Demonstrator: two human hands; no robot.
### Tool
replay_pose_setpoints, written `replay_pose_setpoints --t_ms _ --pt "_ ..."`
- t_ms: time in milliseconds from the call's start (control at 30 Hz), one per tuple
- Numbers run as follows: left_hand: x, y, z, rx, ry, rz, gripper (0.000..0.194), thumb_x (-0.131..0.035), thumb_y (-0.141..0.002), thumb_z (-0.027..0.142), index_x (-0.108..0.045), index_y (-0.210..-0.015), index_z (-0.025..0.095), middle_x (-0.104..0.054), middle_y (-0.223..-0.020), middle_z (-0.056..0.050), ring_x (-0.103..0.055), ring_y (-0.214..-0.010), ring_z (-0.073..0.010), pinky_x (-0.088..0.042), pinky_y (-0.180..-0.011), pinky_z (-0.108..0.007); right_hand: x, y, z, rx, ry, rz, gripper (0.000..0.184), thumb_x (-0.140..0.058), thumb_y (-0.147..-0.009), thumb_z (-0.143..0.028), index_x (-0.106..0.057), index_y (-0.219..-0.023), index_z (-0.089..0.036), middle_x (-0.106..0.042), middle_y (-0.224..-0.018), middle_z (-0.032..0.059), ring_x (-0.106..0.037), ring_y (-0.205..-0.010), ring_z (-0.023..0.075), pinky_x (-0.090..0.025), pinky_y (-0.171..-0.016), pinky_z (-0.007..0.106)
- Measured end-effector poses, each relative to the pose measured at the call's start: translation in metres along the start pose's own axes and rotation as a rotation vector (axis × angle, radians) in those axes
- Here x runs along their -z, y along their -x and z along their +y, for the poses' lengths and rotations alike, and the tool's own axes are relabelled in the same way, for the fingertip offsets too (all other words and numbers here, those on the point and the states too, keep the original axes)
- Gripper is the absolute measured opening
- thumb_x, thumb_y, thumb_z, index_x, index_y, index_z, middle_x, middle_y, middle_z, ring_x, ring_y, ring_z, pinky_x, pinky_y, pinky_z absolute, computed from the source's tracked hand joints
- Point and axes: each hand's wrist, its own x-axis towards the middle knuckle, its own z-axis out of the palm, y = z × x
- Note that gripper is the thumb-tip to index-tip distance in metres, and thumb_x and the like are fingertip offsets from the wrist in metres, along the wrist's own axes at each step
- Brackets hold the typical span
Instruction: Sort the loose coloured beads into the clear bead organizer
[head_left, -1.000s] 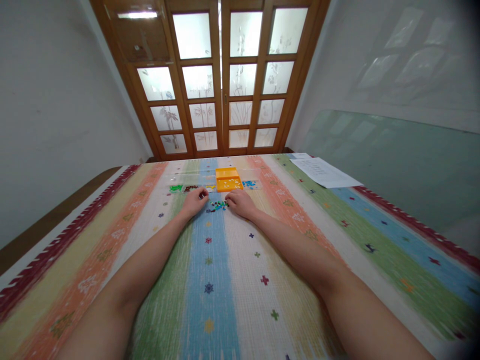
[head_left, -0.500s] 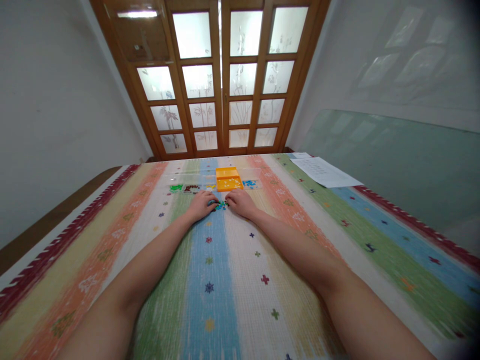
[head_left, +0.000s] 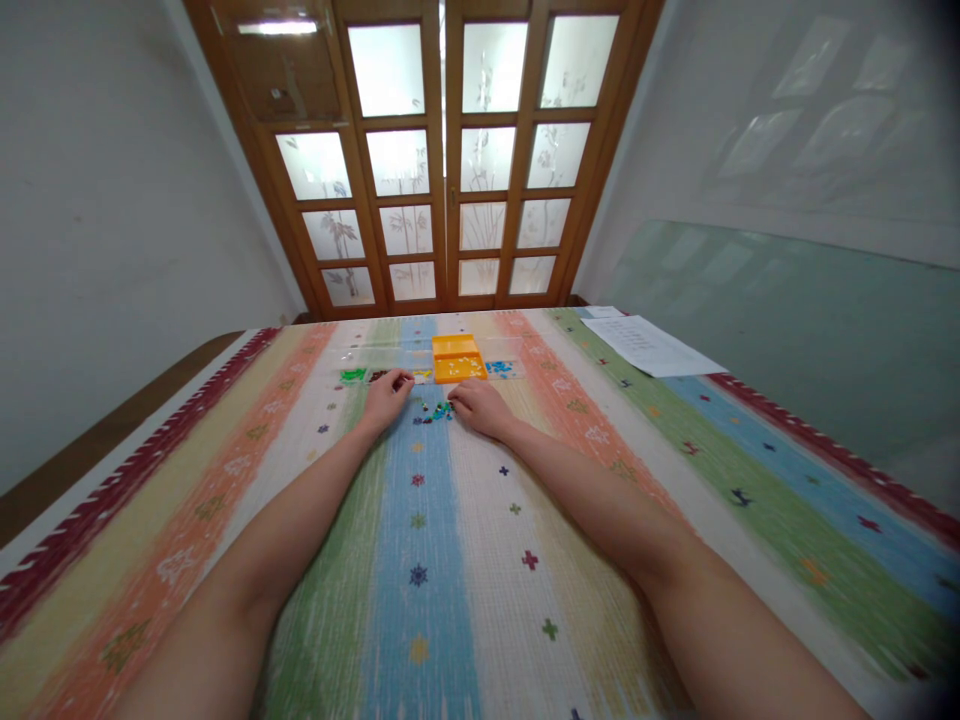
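Note:
A small pile of mixed blue, green and dark pieces lies on the tablecloth between my hands. My left hand is closed in a pinch just left of the pile, by the clear tray with brown pieces and yellow pieces; whatever its fingertips hold is too small to make out. At the pile's right edge rests my right hand, fingers curled together, their tips by the pieces. Behind it stands an open orange box with pale pieces inside.
Green pieces sit left in the clear compartments, and blue pieces lie right of the orange box. Printed paper lies at the far right of the striped tablecloth. Wooden glazed doors stand beyond the table.
My left hand has moved from the pile, up and to the left, toward the clear tray, uncovering more of the pieces. My right hand has stayed nearly in place.

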Motion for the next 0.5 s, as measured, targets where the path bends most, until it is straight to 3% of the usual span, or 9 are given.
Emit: replay_pose_setpoints --t_ms 233,400,500 --pt "0.013 -0.016 -0.041 0.268 0.310 0.246 0.027 -0.063 -0.085 0.031 -0.070 -0.106 0.015 -0.074 -0.086 -0.006 -0.068 -0.075 -0.0187 -0.053 -0.072 -0.029 0.001 0.001 -0.021 0.220 -0.104 -0.060 0.034 -0.060 -0.100 -0.029 -0.065 -0.133 -0.023 -0.066 -0.128 0.0110 -0.056 -0.122 0.0259 -0.041 -0.107 0.045" --pt "0.014 -0.016 -0.050 0.357 0.419 0.222 0.052 -0.061 -0.086 0.029 -0.060 -0.135 0.014 -0.077 -0.104 -0.011 -0.062 -0.062 -0.0136 -0.051 -0.062 -0.026 -0.012 -0.001 -0.022 0.235 -0.084 -0.124 0.043 -0.058 -0.101 -0.040 -0.060 -0.142 -0.024 -0.060 -0.140 0.0123 -0.052 -0.132 0.0278 -0.040 -0.112 0.048" --pt "0.010 -0.015 -0.049 0.327 0.382 0.194 0.050 -0.059 -0.086 0.026 -0.061 -0.134 0.015 -0.077 -0.104 -0.010 -0.063 -0.063 -0.0138 -0.052 -0.063 -0.027 -0.017 -0.002 -0.020 0.238 -0.056 -0.156 0.043 -0.053 -0.104 -0.042 -0.059 -0.143 -0.025 -0.059 -0.143 0.0116 -0.049 -0.137 0.0277 -0.037 -0.115 0.048"
